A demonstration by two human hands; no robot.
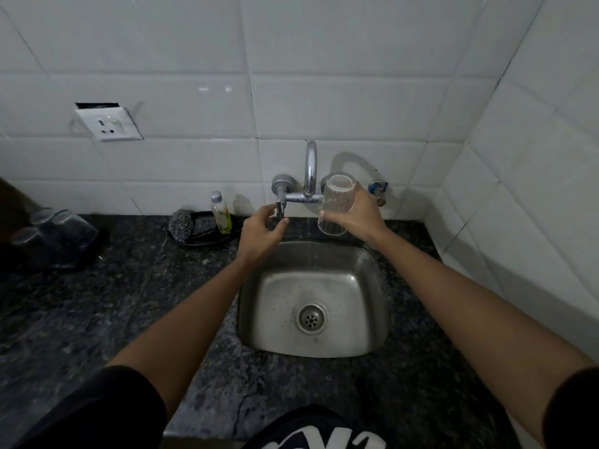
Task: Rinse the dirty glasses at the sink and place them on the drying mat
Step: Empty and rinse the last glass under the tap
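Item: one ribbed clear glass (337, 205), held by the right hand (358, 215), fingers wrapped round its lower wall, mouth end toward the sink (372, 254), closed end tilted up toward the wall; it hangs above the back rim of the sink, just right of the tap spout (310, 170). Left hand (259, 236): fingers and thumb closed on the small lever handle (280, 210) at the left end of the wall tap. No stream of water can be made out. Sink: steel, set in the dark stone worktop (129, 303) near its right back corner, drain (311, 317) open, basin wet-looking. Back edge of worktop, left of tap: a black tray (207, 236) carrying a scrubber (180, 225) and a small bottle (221, 212) of yellowish liquid. Far left edge of worktop: two or three glasses (55, 231) standing upturned on a dark mat (97, 244), blurred. Wall: white tiles, a loose socket plate (108, 123). Judged stage: tap being worked with this glass in hand, placing on the mat not yet done. Risks: a wet ribbed wall in a one-handed grip may slip and strike the steel rim or the spout beside it; the carry to the mat crosses the whole worktop, and a careless set-down could knock the glasses already there
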